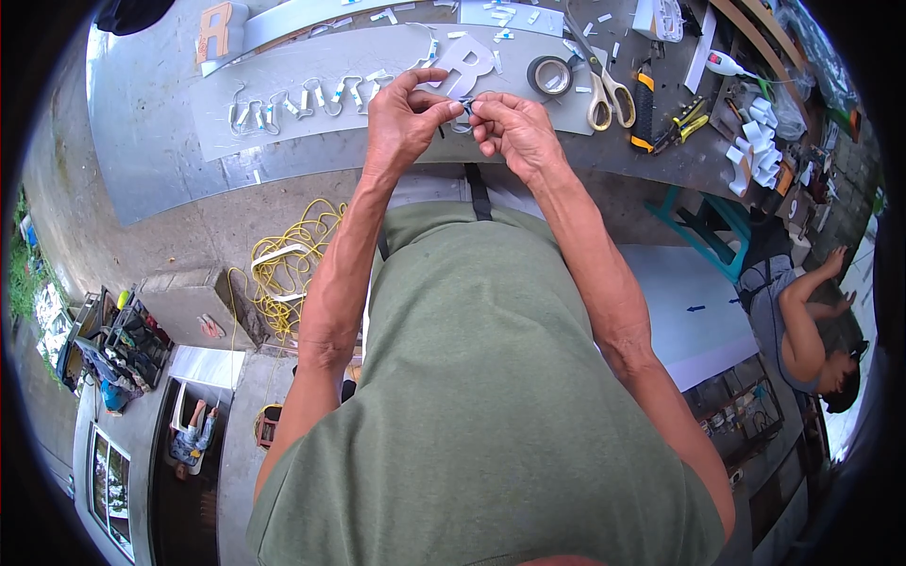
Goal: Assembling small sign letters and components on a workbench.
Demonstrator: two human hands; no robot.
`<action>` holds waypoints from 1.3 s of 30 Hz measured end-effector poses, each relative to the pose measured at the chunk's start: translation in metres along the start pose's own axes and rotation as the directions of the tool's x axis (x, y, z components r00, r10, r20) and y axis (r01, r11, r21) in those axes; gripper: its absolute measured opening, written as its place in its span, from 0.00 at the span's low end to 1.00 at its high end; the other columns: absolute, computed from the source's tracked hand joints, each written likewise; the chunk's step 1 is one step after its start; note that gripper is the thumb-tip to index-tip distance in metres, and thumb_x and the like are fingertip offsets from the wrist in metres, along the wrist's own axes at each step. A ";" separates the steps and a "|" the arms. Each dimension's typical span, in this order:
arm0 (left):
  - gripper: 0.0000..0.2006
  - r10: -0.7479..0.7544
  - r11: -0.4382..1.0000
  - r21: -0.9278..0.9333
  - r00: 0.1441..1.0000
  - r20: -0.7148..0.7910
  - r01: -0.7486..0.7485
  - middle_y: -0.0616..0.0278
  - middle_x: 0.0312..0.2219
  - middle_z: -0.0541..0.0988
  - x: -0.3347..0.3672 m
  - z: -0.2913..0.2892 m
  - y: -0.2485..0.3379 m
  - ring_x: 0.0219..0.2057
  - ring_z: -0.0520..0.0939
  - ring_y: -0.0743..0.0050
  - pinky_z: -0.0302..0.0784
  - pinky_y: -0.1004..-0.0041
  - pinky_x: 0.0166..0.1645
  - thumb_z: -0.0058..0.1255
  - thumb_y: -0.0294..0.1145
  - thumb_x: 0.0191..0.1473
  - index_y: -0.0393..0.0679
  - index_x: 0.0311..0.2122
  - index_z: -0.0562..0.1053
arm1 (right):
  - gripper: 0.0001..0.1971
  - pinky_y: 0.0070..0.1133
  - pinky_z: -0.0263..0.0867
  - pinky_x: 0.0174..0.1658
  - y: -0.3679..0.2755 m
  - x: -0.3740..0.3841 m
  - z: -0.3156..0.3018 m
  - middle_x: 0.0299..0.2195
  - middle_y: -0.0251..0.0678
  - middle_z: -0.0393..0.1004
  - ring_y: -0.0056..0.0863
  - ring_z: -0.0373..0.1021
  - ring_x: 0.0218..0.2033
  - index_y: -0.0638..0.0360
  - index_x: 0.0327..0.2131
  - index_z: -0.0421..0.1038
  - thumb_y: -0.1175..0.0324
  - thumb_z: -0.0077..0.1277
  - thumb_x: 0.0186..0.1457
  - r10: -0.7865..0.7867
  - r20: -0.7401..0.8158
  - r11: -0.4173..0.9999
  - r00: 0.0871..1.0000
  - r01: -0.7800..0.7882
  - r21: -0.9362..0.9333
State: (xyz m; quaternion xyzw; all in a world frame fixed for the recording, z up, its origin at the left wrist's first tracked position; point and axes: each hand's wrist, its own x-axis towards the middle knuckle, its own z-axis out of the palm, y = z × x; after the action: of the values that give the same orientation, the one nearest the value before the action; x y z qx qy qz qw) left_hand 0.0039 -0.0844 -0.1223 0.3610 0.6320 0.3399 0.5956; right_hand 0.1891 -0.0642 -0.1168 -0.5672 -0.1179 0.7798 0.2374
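Above the near edge of the table, my left hand (404, 123) and my right hand (521, 134) meet fingertip to fingertip. Both pinch a small dark piece of wire (465, 107), mostly covered by the fingers. Just beyond lies a white letter R (469, 62). A wired string of small white and blue light modules (321, 97) stretches across a pale sheet (212, 111), left of my left hand. To the right of my hands are a black tape roll (549, 75) and scissors (600, 102) with cream handles.
Beside the scissors lie a yellow-and-black tool handle (644, 111), yellow-handled pliers (694, 124) and white curled pieces (758, 146). An orange-faced letter R (219, 34) stands far left. Yellow cord (283, 269) coils on the floor. One person (802, 321) is at right, another (192, 439) sits lower left.
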 end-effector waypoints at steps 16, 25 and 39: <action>0.23 -0.029 0.981 0.192 0.997 0.067 0.016 0.61 0.28 0.85 0.002 -0.008 0.004 0.32 0.83 0.82 0.78 0.78 0.40 0.66 0.27 0.50 0.36 0.52 0.75 | 0.05 0.12 0.62 0.17 -0.004 0.001 -0.007 0.25 0.34 0.76 0.15 0.70 0.21 0.65 0.36 0.76 0.74 0.58 0.56 0.016 0.113 1.000 0.994 -0.019 0.020; 0.19 -0.067 0.984 0.173 0.987 0.146 0.041 0.59 0.30 0.86 0.005 -0.012 0.007 0.33 0.84 0.79 0.79 0.76 0.41 0.64 0.27 0.52 0.37 0.49 0.79 | 0.06 0.11 0.60 0.16 -0.001 0.001 -0.008 0.27 0.35 0.76 0.14 0.69 0.21 0.64 0.38 0.76 0.74 0.58 0.56 -0.043 0.150 0.999 0.988 0.040 0.023; 0.12 -0.050 0.987 0.159 0.981 0.189 0.020 0.58 0.31 0.85 0.011 -0.015 0.013 0.33 0.83 0.76 0.79 0.76 0.40 0.64 0.28 0.52 0.34 0.40 0.81 | 0.05 0.11 0.60 0.17 -0.006 0.000 -0.009 0.27 0.32 0.78 0.13 0.69 0.21 0.60 0.37 0.76 0.72 0.58 0.57 -0.061 0.200 0.998 0.978 0.059 0.018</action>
State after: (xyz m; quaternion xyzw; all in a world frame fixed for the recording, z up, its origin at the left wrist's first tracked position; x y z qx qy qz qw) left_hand -0.0104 -0.0686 -0.1154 0.4266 0.6024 0.2421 0.6297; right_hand 0.1986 -0.0600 -0.1175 -0.4806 -0.1536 0.8261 0.2511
